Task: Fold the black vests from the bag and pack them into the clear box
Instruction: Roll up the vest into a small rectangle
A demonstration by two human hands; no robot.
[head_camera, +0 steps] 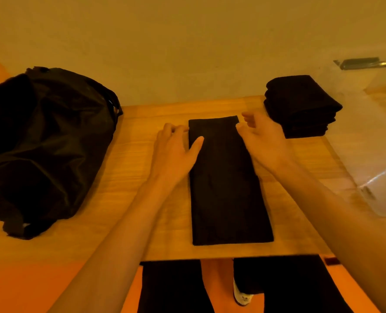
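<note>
A black vest point(225, 188), folded into a long narrow strip, lies flat in the middle of the wooden table point(142, 227). My left hand point(176, 150) rests at its far left corner, fingers on the table beside the edge and thumb lying on the cloth. My right hand point(262, 136) hovers at the far right corner with fingers spread and relaxed, holding nothing. A big black bag point(45, 141) slumps on the table's left side. The clear box point(372, 132) stands at the right, faint and see-through.
A stack of folded black vests point(300, 107) sits at the table's far right corner, next to the clear box. A plain wall runs behind the table. My legs and a white shoe point(241, 294) show below the near table edge.
</note>
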